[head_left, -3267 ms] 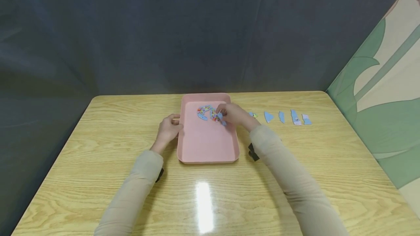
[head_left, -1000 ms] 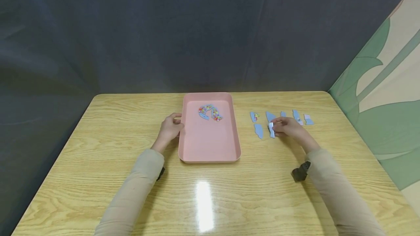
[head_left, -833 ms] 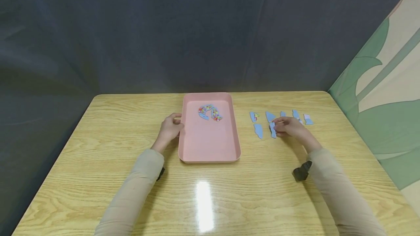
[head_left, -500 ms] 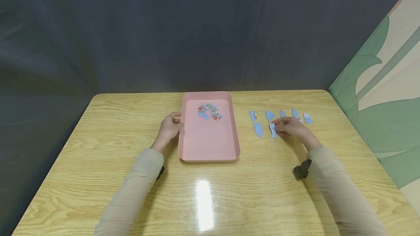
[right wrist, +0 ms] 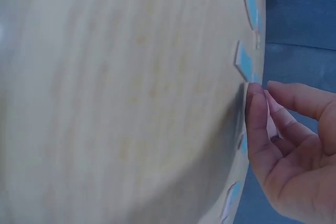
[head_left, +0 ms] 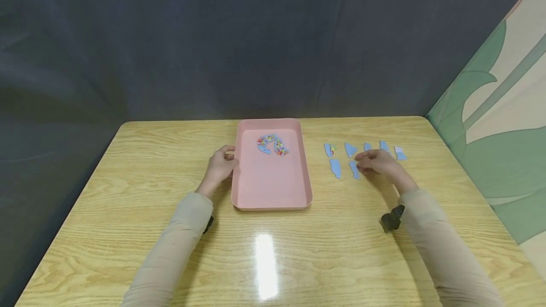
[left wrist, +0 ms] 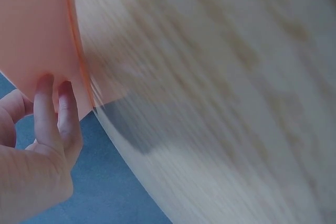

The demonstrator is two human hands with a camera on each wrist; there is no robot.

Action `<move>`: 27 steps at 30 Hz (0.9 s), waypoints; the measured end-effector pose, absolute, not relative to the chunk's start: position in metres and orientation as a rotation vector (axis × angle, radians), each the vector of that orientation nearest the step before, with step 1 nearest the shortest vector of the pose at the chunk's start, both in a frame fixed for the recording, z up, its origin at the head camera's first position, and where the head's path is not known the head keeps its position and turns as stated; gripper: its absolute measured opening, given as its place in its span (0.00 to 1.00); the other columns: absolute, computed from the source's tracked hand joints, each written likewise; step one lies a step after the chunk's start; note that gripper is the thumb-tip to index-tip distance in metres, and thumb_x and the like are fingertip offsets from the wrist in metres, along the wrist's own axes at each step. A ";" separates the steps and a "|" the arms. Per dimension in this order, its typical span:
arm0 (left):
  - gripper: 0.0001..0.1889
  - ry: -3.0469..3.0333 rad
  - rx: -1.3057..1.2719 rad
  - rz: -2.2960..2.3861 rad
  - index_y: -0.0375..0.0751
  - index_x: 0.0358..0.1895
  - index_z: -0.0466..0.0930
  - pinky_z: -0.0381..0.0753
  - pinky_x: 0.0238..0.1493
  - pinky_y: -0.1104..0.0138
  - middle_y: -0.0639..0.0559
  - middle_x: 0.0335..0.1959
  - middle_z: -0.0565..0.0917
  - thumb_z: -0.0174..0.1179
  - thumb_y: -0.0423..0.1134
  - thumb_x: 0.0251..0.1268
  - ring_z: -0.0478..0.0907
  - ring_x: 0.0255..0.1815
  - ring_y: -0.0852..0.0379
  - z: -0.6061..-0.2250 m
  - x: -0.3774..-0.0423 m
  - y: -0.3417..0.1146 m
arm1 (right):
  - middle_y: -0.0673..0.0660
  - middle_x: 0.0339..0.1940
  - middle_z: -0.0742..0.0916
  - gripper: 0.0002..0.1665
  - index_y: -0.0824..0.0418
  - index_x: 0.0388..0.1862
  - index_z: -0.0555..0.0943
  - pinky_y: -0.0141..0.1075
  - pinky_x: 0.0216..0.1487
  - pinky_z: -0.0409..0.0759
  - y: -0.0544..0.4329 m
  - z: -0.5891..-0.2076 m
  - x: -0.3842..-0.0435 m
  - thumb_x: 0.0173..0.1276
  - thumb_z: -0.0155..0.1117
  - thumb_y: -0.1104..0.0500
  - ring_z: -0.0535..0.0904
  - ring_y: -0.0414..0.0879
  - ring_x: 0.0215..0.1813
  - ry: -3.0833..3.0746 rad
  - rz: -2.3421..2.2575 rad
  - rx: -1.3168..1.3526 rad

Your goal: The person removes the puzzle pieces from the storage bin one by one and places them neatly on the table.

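My left hand (head_left: 221, 167) holds the left side of a pink tray (head_left: 273, 210). In the left wrist view its fingers lie against the tray's outer wall. Several blue puzzle pieces with multicoloured patterning (head_left: 268, 139) lie in the tray's far part. To the right of the tray, my right hand (head_left: 379, 165) is beside a narrow blue puzzle piece (head_left: 354, 169) that lies flat on the table, its fingertips at the piece's right edge. In the right wrist view the thumb and fingertips stand apart, and a blue piece (right wrist: 244, 62) lies just beyond them.
A wider blue piece (head_left: 335, 168) lies left of the narrow one. Behind runs a row of blue pieces, among them a triangular one (head_left: 350, 149) and a blue-and-lilac one (head_left: 400, 153). A dark curtain (head_left: 273, 41) hangs behind the wooden table (head_left: 141, 165).
My right hand has moved from inside the tray to the table on the right. The narrow piece, tilted in its fingers before, now lies flat and released. My left hand has stayed put.
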State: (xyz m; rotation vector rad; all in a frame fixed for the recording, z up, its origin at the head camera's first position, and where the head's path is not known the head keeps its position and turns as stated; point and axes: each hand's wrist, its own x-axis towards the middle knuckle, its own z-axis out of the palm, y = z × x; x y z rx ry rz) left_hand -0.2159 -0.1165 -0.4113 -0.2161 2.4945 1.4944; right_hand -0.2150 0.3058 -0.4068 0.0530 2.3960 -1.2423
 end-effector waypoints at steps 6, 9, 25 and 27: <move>0.25 2.506 -0.219 1.505 0.36 0.67 0.66 0.85 0.32 0.69 0.33 0.54 0.78 0.49 0.30 0.65 0.80 0.35 0.52 -0.413 -0.217 -0.117 | 0.67 0.57 0.79 0.28 0.74 0.66 0.65 0.33 0.53 0.83 0.294 -0.394 -0.221 0.74 0.49 0.57 0.80 0.31 0.42 2.457 -1.220 0.052; 0.25 2.512 -0.223 1.506 0.36 0.66 0.66 0.85 0.32 0.69 0.33 0.54 0.78 0.50 0.30 0.64 0.80 0.35 0.53 -0.413 -0.217 -0.116 | 0.69 0.61 0.76 0.28 0.71 0.67 0.65 0.39 0.58 0.82 0.281 -0.386 -0.225 0.74 0.48 0.56 0.80 0.37 0.46 2.489 -1.208 0.045; 0.25 2.546 -0.219 1.485 0.35 0.65 0.67 0.86 0.35 0.67 0.33 0.54 0.79 0.50 0.30 0.62 0.82 0.43 0.45 -0.414 -0.215 -0.115 | 0.70 0.53 0.80 0.22 0.73 0.62 0.71 0.48 0.60 0.80 0.180 -0.375 -0.255 0.71 0.49 0.65 0.80 0.55 0.51 2.469 -1.394 -0.070; 0.25 2.547 -0.224 1.481 0.35 0.65 0.67 0.86 0.36 0.67 0.33 0.54 0.79 0.51 0.30 0.62 0.82 0.44 0.45 -0.415 -0.216 -0.116 | 0.67 0.48 0.81 0.21 0.73 0.60 0.72 0.44 0.57 0.82 0.167 -0.377 -0.258 0.70 0.52 0.67 0.81 0.48 0.46 2.479 -1.398 -0.071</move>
